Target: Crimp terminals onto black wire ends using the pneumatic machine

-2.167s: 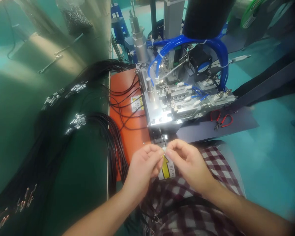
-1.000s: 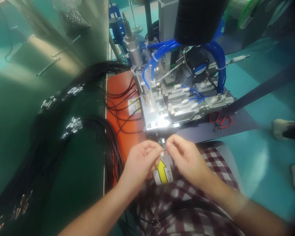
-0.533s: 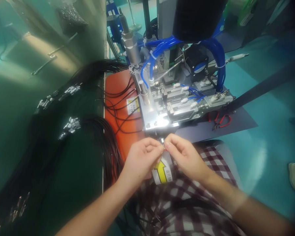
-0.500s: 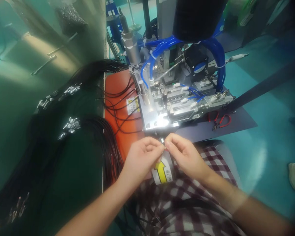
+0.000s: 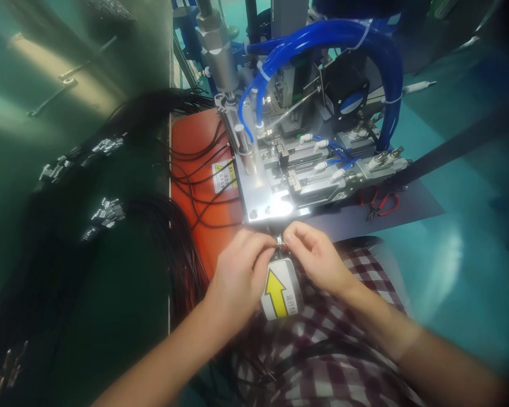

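Observation:
My left hand [image 5: 241,265] is closed in a pinch at the front edge of the metal machine [image 5: 261,209]. My right hand [image 5: 318,257] pinches from the other side, its fingertips close to the left ones. Between the fingertips is a small shiny metal piece [image 5: 280,242], too small to name; which fingers grip it I cannot make out. Just below the hands sits a white plate with a yellow arrow [image 5: 276,291]. Thin black cables [image 5: 212,195] run from the machine's left side across an orange board [image 5: 186,130].
Bundles of black cables [image 5: 169,226] with shiny metal ends [image 5: 106,215] lie on the dark green table at left. Blue air hoses [image 5: 322,37] arch over the machine. Red-handled pliers [image 5: 388,206] rest on the grey sheet [image 5: 415,206] at right.
Both hands have risen slightly toward the machine's front edge, and the left wrist has turned. More of the yellow arrow plate now shows. The view has shifted a little.

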Tool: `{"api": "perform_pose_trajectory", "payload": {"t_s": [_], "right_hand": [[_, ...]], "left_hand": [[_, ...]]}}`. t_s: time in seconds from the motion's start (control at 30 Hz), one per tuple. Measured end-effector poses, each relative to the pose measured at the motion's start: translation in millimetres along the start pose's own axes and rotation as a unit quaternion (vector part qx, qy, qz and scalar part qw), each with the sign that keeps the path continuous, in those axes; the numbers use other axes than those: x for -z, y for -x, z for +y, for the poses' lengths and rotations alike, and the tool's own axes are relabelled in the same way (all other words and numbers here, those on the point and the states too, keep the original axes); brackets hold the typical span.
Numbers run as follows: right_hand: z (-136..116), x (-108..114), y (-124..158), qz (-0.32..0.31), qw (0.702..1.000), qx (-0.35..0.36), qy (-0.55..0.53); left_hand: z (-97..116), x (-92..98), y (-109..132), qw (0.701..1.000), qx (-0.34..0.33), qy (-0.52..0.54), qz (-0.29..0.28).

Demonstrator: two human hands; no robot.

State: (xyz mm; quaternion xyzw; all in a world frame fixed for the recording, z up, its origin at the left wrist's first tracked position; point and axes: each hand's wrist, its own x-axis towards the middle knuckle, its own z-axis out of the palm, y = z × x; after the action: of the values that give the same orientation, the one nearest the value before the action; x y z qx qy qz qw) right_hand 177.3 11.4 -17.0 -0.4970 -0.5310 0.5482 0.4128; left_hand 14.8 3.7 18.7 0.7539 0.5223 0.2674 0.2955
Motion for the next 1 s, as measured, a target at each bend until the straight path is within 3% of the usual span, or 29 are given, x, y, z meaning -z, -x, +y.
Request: {"api": "perform_pose_trajectory", "payload": {"t_s": [0.27, 0.5, 0.63, 0.73, 1.0], "right_hand": [[4, 1, -2, 0.009, 0.999, -0.018, 0.028], [8, 3, -2, 0.013, 0.999, -0.019, 0.035], [8, 3, -3, 0.019, 0.999, -0.015, 0.021], [9, 2, -3, 0.018, 0.999, -0.025, 0.011], [12, -1, -1, 0.025, 0.999, -0.04, 0.009]], "left_hand": [[-2, -0.9, 2, 0.999, 0.012, -0.019, -0.023], [-9, 4.3, 1, 0.997, 0.073, -0.005, -0.034], [-15, 4.3, 1, 1.0, -0.008, -0.017, 0.01], [-20, 4.7, 4, 0.995, -0.084, -0.052, 0.002], [-25, 1.8, 7, 0.992, -0.09, -0.089, -0.023]]}}
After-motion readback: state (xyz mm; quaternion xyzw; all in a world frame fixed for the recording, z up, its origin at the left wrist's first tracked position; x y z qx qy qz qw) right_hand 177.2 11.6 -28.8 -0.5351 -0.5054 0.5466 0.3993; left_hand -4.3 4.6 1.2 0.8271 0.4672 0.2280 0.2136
